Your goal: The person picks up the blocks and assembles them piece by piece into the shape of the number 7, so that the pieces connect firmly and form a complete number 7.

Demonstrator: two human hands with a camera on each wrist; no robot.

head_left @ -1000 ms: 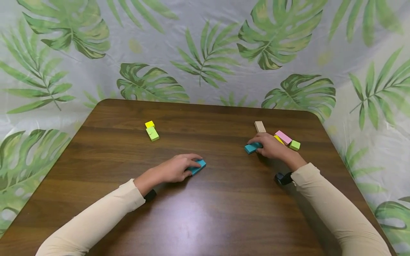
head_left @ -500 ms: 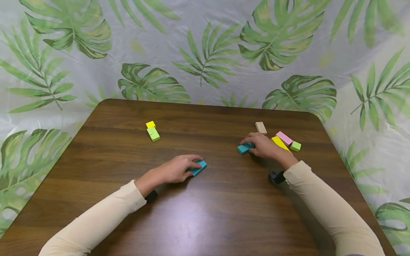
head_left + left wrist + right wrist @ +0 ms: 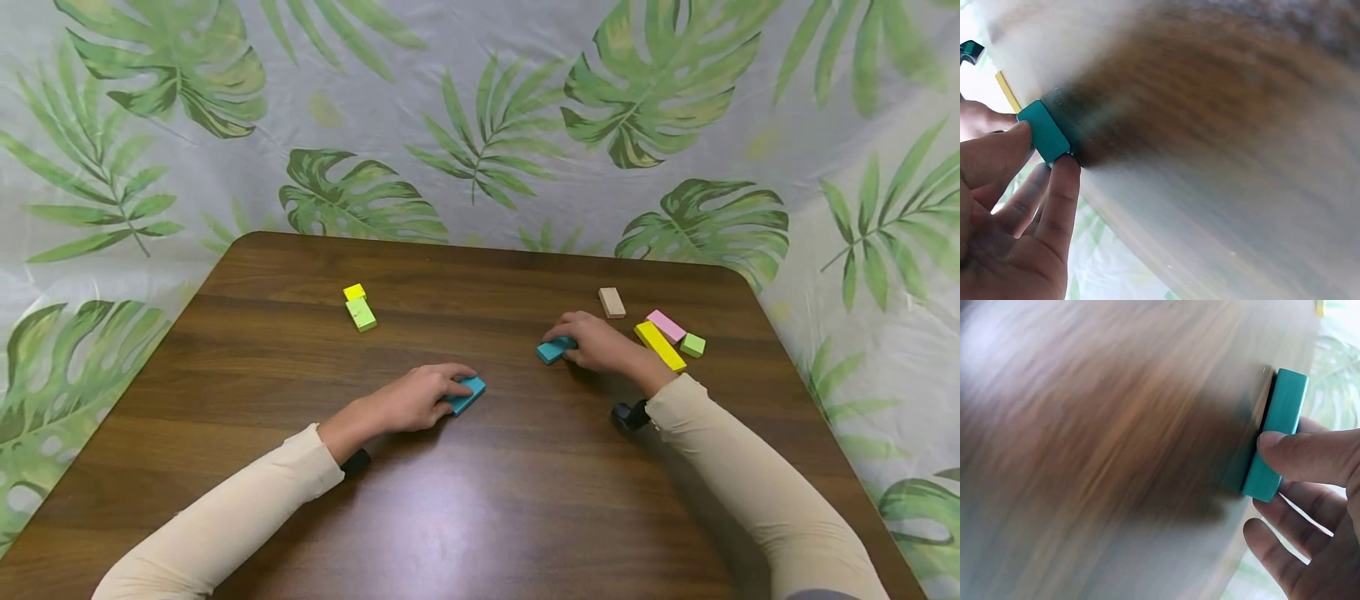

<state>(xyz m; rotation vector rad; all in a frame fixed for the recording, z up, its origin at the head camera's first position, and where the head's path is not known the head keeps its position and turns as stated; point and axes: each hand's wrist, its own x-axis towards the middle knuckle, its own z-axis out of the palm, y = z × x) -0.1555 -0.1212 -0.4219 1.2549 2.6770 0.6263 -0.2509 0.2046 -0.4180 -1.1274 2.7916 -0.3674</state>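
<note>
The left hand (image 3: 412,398) pinches a blue rectangular block (image 3: 468,395) near the middle of the counter (image 3: 262,375); the right hand (image 3: 594,342) pinches a teal rectangular block (image 3: 552,351), farther and rightward; thumbs oppose fingers across both, probably for steadiness.

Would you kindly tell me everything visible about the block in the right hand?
The block is a plain teal bar with flat faces, smooth, perhaps painted wood. It slants right of centre in the head view. The right hand pinches it near mid-length, hiding part; whether it touches the table is unclear.
</note>
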